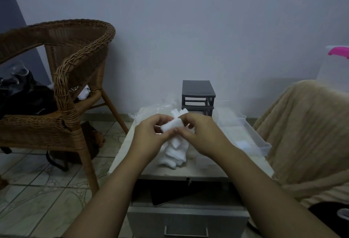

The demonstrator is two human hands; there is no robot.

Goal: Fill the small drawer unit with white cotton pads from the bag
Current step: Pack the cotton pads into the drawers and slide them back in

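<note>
a small pale table [205, 170] carries a loose heap of white cotton pads [175, 155] near the middle of its top. at the far edge stands a dark grey drawer unit [197, 94], upright. a crumpled clear bag [151, 110] lies to its left and a clear plastic tray [252, 136] lies along the right side.

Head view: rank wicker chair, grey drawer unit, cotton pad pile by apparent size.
Largest: wicker chair.
Then grey drawer unit and cotton pad pile, too alike to rank; the pile is nearer.
</note>
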